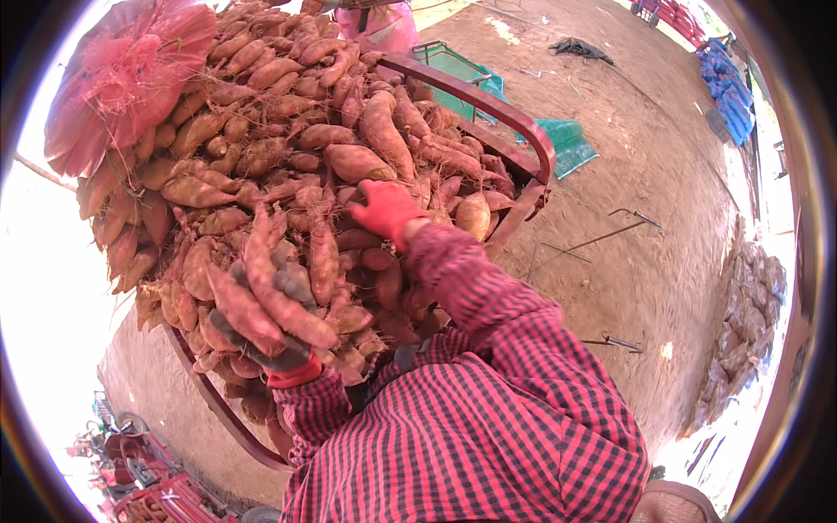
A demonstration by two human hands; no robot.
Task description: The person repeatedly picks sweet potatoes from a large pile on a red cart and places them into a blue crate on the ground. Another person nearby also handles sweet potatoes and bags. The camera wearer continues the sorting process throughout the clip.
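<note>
A large heap of sweet potatoes [261, 124], stringy with roots, lies before me on a cart with a dark red metal rail. At the lower left of the heap my left hand [268, 327], in a grey and red glove, is palm up and holds a pair of long sweet potatoes [281, 294]. My right hand [386, 209], in a red glove, rests among the roots in the middle of the heap, just below a thick sweet potato [358, 162]. Its fingertips are partly hidden, so whether they grip anything does not show.
The cart's curved metal rail [484, 98] bounds the heap on the right. A pink mesh sack [131, 85] lies on the heap's upper left. Green netting [565, 145] and thin metal rods [608, 235] lie on the dirt floor. Filled sacks [745, 327] line the right side.
</note>
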